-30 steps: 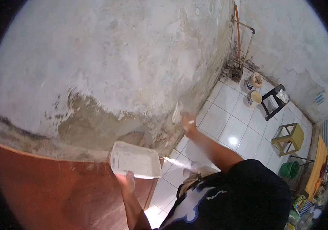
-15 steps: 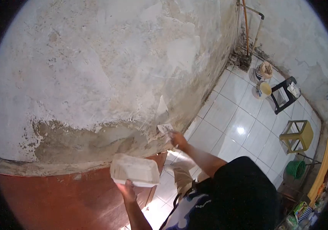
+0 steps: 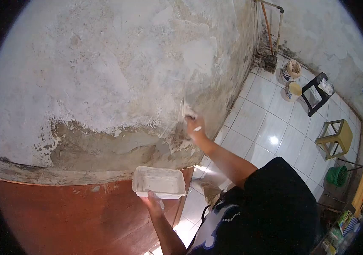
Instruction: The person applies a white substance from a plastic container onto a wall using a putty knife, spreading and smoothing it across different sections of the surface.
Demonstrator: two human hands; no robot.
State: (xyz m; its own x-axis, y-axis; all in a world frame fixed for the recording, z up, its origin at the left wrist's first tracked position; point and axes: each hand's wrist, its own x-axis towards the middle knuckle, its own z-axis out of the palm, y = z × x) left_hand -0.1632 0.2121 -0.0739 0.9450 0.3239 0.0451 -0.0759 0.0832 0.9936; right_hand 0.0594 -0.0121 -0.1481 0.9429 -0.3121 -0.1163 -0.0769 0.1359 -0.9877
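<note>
My right hand (image 3: 195, 129) grips a small putty scraper (image 3: 185, 109) whose blade lies flat against the patchy plastered wall (image 3: 118, 68). White filler streaks show on the wall around the blade. My left hand (image 3: 154, 202) holds a white rectangular tray (image 3: 159, 182) of filler from below, level, close to the wall's lower brown-painted part (image 3: 62, 216). A bare grey-brown patch of wall (image 3: 105, 148) lies between the tray and the scraper.
White floor tiles (image 3: 270, 123) run to the right. In the far corner stand pipes (image 3: 270, 29), two buckets (image 3: 292, 90), a black stool (image 3: 317, 95) and a yellow stool (image 3: 338, 138). A green basket (image 3: 337, 175) sits by the right edge.
My right hand has moved the scraper up along the wall from its lower spot half a second ago. The tray has shifted slightly right and the view has tilted.
</note>
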